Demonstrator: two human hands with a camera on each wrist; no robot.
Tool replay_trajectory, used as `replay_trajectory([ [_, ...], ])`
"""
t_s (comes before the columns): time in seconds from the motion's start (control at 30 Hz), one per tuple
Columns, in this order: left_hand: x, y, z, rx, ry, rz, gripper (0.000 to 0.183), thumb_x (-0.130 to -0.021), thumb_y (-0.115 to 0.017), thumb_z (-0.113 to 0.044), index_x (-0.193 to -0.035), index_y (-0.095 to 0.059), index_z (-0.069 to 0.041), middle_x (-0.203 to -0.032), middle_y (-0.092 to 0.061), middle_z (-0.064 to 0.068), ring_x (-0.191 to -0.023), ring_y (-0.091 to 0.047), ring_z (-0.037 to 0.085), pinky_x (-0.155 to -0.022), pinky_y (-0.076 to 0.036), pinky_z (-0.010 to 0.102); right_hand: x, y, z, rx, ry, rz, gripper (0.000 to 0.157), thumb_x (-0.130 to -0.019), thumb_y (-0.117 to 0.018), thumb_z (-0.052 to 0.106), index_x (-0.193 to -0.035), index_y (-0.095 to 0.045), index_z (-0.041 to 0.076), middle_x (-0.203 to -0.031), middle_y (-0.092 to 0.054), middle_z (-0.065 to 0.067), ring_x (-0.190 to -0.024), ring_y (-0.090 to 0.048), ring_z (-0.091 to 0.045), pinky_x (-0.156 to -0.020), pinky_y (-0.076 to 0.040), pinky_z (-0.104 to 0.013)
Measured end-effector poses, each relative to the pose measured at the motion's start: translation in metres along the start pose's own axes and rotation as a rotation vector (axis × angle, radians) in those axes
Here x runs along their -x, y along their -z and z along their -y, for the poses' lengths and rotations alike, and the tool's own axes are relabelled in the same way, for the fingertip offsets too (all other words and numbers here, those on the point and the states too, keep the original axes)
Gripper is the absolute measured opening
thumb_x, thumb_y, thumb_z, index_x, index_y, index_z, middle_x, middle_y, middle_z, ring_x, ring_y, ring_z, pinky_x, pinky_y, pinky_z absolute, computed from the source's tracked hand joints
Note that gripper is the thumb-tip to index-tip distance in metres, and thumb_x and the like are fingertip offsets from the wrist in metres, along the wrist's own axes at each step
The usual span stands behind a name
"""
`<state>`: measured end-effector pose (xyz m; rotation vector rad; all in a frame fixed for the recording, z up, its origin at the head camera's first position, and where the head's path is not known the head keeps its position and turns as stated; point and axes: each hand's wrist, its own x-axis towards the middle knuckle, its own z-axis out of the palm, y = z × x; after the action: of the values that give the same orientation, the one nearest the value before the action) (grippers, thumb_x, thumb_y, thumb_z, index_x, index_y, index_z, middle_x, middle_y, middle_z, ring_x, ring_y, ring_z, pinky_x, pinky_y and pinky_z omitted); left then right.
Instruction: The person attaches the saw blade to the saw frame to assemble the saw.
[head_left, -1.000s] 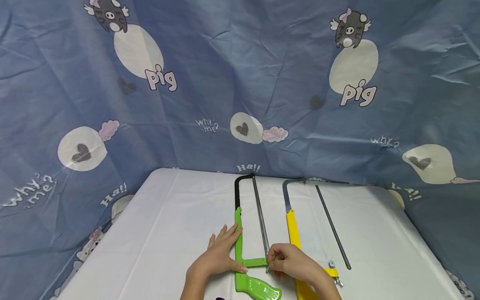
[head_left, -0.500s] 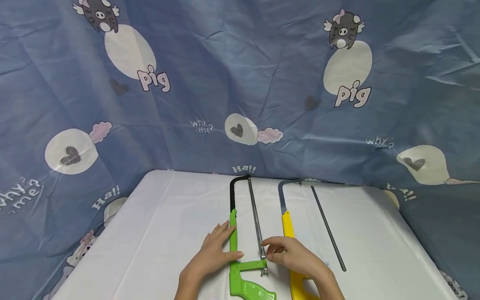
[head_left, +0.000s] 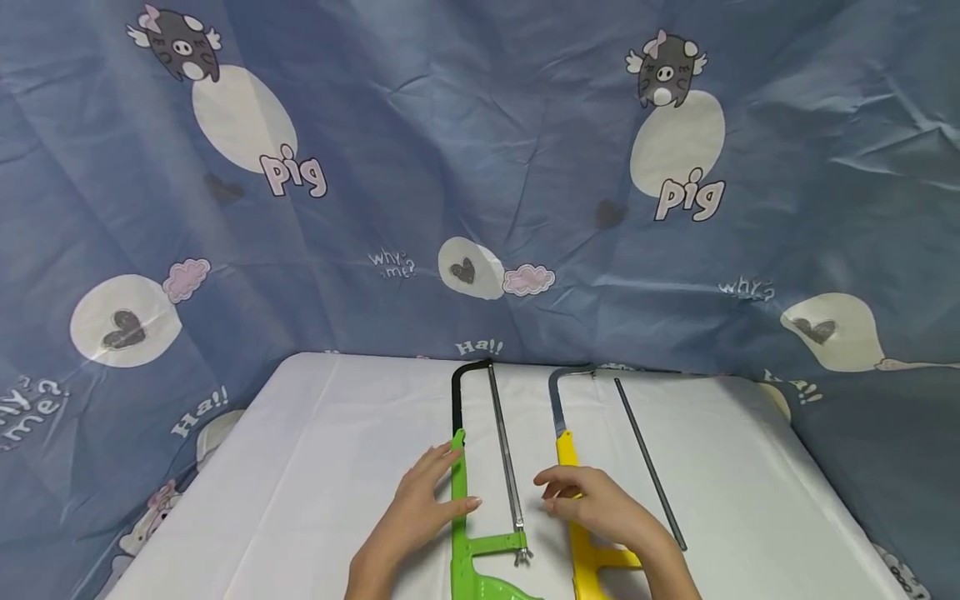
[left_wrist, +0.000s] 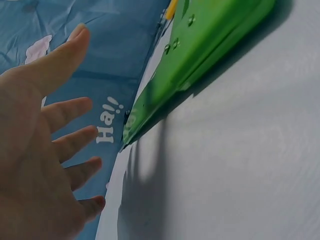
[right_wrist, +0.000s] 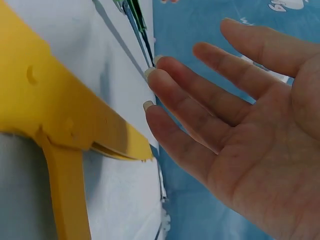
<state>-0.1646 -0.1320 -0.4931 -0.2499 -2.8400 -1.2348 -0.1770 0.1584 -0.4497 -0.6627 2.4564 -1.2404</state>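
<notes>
- Green hacksaw (head_left: 460,546) lies flat below the left grip (head_left: 418,510), probably for steadiness.
- Left grip: spread, empty.
- Right grip (head_left: 596,502): loosely curled, empty, above yellow saw frame (head_left: 582,554).

Hacksaw (head_left: 495,544) left, second hacksaw (head_left: 582,552) middle, blade (head_left: 650,464) right

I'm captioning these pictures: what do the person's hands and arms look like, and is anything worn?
The left hand and right hand are bare, with no gloves, rings or markings visible. No sleeves, watch or cables show on the forearms in the head view. In the right wrist view, three nails project slightly.
</notes>
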Motion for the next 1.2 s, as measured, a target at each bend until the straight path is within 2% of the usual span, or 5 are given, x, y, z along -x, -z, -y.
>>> replay_trajectory([
  [0.1, 0.0, -0.002, -0.002, -0.001, -0.012, 0.008, 0.08, -0.08, -0.075, -0.056, -0.147, -0.049, -0.021, -0.159, -0.038, 0.01, -0.15, -0.028, 0.039, -0.117, -0.026, 0.066, 0.002, 0.004, -0.002, -0.02, -0.005, -0.016, 0.031, -0.093, -0.067, 0.022, -0.122, -0.068, 0.009, -0.103, -0.07, -0.006, -0.093, -0.065, -0.017, -0.08, -0.052, -0.025],
  [0.6, -0.006, -0.012, -0.015, 0.037, -0.018, 0.069, 0.078, -0.081, -0.074, -0.057, -0.147, -0.049, -0.024, -0.161, -0.035, 0.008, -0.151, -0.026, 0.039, -0.116, -0.028, 0.066, 0.01, 0.02, -0.006, -0.033, -0.074, -0.085, 0.037, -0.092, -0.069, 0.022, -0.125, -0.064, 0.008, -0.102, -0.069, -0.006, -0.094, -0.065, -0.017, -0.078, -0.054, -0.03],
  [0.8, -0.006, -0.017, -0.021, 0.006, -0.053, 0.075, 0.078, -0.081, -0.074, -0.057, -0.147, -0.049, -0.023, -0.16, -0.037, 0.009, -0.15, -0.028, 0.038, -0.117, -0.026, 0.066, 0.017, 0.031, -0.013, -0.025, -0.111, -0.134, 0.04, -0.091, -0.071, 0.026, -0.126, -0.064, 0.007, -0.1, -0.069, -0.005, -0.09, -0.066, -0.016, -0.077, -0.053, -0.031],
  [1.07, -0.008, -0.029, -0.031, -0.054, -0.097, 0.09, 0.079, -0.08, -0.077, -0.052, -0.147, -0.05, -0.02, -0.157, -0.041, 0.011, -0.149, -0.03, 0.041, -0.118, -0.018, 0.068, 0.028, 0.047, -0.025, -0.045, -0.18, -0.206, 0.036, -0.091, -0.069, 0.019, -0.125, -0.064, 0.008, -0.1, -0.069, -0.006, -0.091, -0.065, -0.016, -0.077, -0.053, -0.032],
  [1.2, -0.009, -0.035, -0.036, -0.086, -0.123, 0.097, 0.08, -0.079, -0.078, -0.053, -0.146, -0.05, -0.019, -0.157, -0.042, 0.012, -0.148, -0.031, 0.042, -0.118, -0.02, 0.068, 0.031, 0.051, -0.032, -0.016, -0.198, -0.218, 0.035, -0.091, -0.069, 0.019, -0.124, -0.065, 0.008, -0.097, -0.069, -0.005, -0.089, -0.066, -0.015, -0.077, -0.054, -0.031],
])
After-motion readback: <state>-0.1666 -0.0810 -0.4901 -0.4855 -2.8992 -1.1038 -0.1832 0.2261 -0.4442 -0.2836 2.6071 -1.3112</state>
